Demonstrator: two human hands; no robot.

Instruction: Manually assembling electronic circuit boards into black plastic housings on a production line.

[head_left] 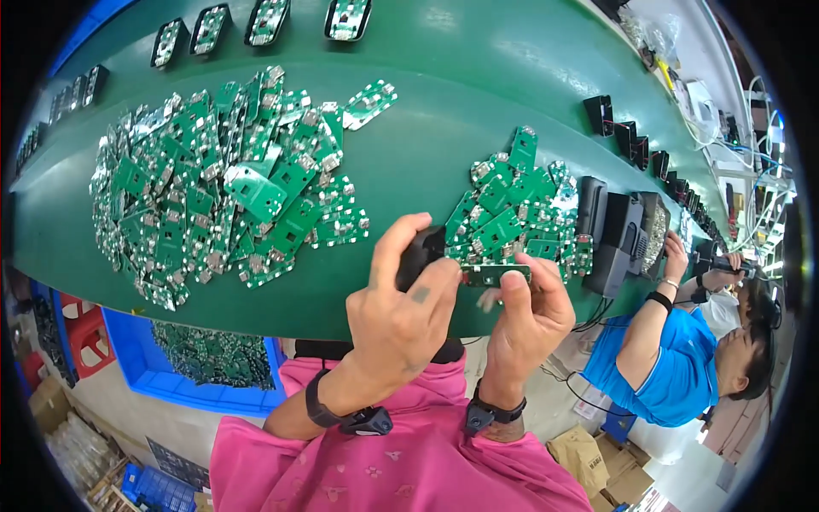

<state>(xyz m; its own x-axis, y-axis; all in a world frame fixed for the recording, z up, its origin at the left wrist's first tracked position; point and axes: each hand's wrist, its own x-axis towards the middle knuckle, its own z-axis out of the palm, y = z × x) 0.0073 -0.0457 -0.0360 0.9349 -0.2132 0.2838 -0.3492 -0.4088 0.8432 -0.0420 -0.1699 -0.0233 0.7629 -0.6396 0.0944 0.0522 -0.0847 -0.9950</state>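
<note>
My left hand (391,317) is closed around a black plastic casing (421,253), just in front of the smaller pile of boards. Between the thumb and fingers of my right hand (533,320) is a narrow green circuit board (485,276), its left end close to the casing. Whether the two touch is hidden by my left fingers. Beyond my hands lies the smaller heap of green circuit boards (499,226). A much larger heap of similar boards (205,192) covers the left part of the green table (418,111).
Several black casings with boards inside (348,20) stand along the far edge. More black casings (627,139) line the right. A black boxy device (616,243) stands beside the smaller heap. Below the table's left is a blue bin (141,350) of boards. A co-worker in blue (653,363) works at right.
</note>
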